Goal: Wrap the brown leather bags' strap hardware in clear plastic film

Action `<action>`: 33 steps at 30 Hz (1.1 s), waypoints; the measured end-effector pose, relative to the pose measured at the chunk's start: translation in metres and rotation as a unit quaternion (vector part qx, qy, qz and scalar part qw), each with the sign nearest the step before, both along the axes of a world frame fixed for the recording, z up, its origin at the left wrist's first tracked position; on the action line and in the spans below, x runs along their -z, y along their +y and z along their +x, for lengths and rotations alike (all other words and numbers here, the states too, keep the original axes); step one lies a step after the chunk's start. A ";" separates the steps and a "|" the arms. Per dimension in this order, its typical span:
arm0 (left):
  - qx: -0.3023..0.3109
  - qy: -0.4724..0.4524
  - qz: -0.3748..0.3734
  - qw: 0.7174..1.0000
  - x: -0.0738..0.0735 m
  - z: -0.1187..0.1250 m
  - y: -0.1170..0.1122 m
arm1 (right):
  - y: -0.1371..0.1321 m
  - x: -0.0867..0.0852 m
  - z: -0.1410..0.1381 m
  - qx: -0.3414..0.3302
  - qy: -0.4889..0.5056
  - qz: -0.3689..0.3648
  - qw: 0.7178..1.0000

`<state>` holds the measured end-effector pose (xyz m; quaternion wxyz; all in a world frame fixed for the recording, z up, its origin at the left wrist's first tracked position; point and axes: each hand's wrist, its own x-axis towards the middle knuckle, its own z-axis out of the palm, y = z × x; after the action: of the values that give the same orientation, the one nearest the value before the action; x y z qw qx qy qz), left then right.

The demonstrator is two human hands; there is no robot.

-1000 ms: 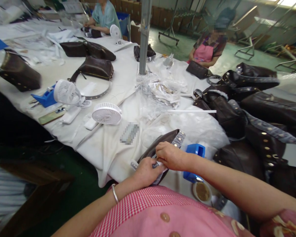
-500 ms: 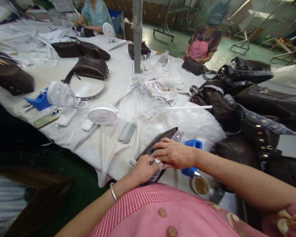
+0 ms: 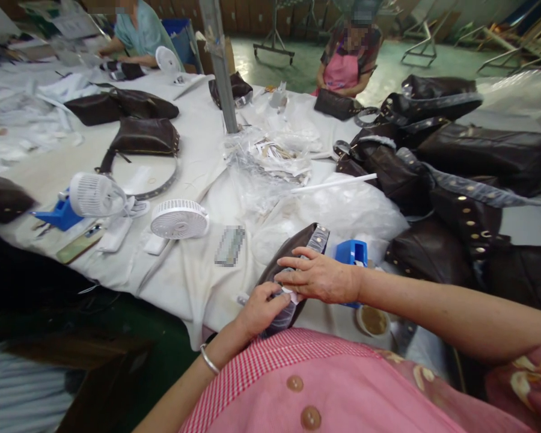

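Note:
A dark brown leather piece (image 3: pixel 288 255) with a plastic-wrapped, studded end lies at the near edge of the white-covered table (image 3: pixel 193 162). My left hand (image 3: pixel 262 310) pinches its near end, fingers closed on the wrapped edge. My right hand (image 3: pixel 319 276) lies on top of the piece with fingers stretched across it, pressing it down. A blue tape dispenser (image 3: pixel 352 252) stands just behind my right hand. A cup of brown liquid (image 3: pixel 373 320) sits under my right forearm.
Two small white fans (image 3: pixel 179 219) (image 3: pixel 92 194) and a phone (image 3: pixel 79 243) lie to the left. Dark brown bags (image 3: pixel 455 180) pile up on the right. Clear plastic wrappers (image 3: pixel 270 162) surround a metal post (image 3: pixel 220 66). Two other people sit at the far side.
The view has swung slightly left and down. My right hand's fingers have spread flatter over the leather piece. My left hand keeps its pinch on the near end.

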<state>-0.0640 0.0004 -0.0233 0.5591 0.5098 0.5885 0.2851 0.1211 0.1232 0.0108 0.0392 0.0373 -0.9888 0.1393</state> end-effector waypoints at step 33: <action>0.024 0.285 0.230 0.930 0.019 0.003 0.008 | -0.066 0.114 0.197 0.841 0.001 -0.343 0.418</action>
<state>-0.0615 0.0089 -0.0426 0.2415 0.6983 0.6288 0.2421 0.3184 0.0570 -0.1033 0.1475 -0.8296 -0.3970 0.3639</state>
